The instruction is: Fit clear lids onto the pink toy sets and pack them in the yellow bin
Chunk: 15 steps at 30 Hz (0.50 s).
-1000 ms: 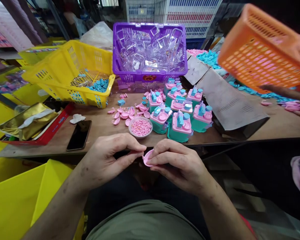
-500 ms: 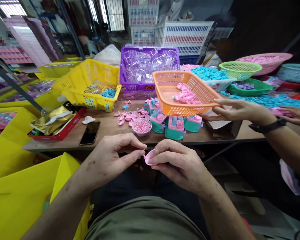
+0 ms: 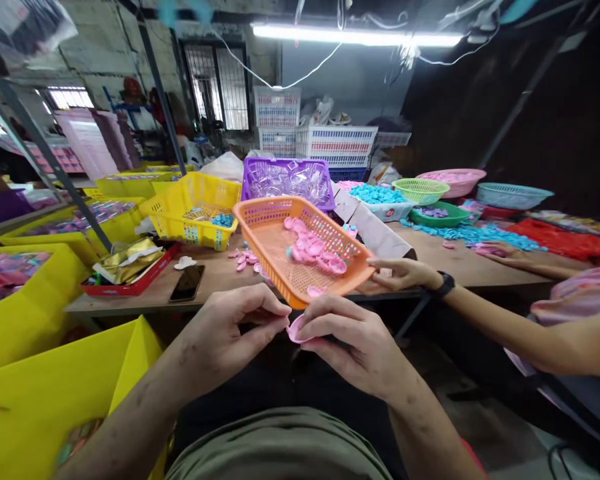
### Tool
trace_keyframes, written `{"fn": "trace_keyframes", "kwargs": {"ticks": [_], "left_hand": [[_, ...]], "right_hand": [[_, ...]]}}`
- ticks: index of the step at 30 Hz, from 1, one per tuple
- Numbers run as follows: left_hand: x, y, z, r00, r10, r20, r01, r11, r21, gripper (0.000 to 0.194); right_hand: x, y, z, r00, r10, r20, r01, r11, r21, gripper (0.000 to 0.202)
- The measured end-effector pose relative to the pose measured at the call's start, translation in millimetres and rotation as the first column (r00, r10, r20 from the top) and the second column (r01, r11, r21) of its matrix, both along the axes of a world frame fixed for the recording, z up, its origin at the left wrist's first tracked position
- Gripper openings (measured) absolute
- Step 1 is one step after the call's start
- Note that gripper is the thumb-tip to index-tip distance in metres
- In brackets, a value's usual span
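My right hand (image 3: 347, 340) grips a small pink plastic piece, rounded and shallow like a tiny spoon bowl or mirror shell (image 3: 295, 330), between thumb and fingers. My left hand (image 3: 233, 333) is closed in a pinch at the narrow left end of that piece; whatever lies between its fingertips is too small to make out. Both hands are above my lap, before the table edge. Just beyond them an orange basket (image 3: 260, 237) hangs tilted towards me, with similar pink pieces (image 3: 313, 243) inside. A co-worker's hand (image 3: 405, 273) holds its right end.
Loose pink pieces (image 3: 243, 259) and a phone (image 3: 187, 283) lie on the table. Behind stand a yellow basket (image 3: 167, 217) and a purple crate (image 3: 286, 163) of clear plastic parts. Yellow bins (image 3: 55, 360) flank my left. Blue pieces (image 3: 473, 233) spread on the right.
The view has tilted upward. The co-worker's orange basket has come nearer and tipped, now covering the bowl and the pink and teal toys. My hands keep their pinch on the pink piece.
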<state>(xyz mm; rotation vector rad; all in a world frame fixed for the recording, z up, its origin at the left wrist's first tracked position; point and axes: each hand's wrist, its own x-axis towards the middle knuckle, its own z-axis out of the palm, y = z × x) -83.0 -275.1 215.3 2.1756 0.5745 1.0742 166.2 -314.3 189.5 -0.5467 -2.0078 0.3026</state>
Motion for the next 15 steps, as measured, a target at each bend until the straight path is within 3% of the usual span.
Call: {"fn": "trace_keyframes", "kwargs": {"ticks": [7,11,15], "left_hand": [[2.0,2.8,2.6,0.997,-0.05,-0.061,0.049,0.999,-0.018,0.009],[7.1,12.0,-2.1,0.995,-0.081,-0.055,0.067,0.973,-0.221,0.006],[17.6,28.1,-17.4,0.992,-0.127,-0.014,0.108,0.891,-0.441,0.005]], "right_hand": [[4.9,1.2,-5.3,0.999,-0.041,-0.001,0.041,0.999,0.008,0.009],[8.8,7.1,-13.8,0.998,-0.053,-0.037,0.053,0.999,0.009,0.009],[16.4,14.5,-27.9,0.997,-0.068,-0.024,0.067,0.997,-0.05,0.008]]}}
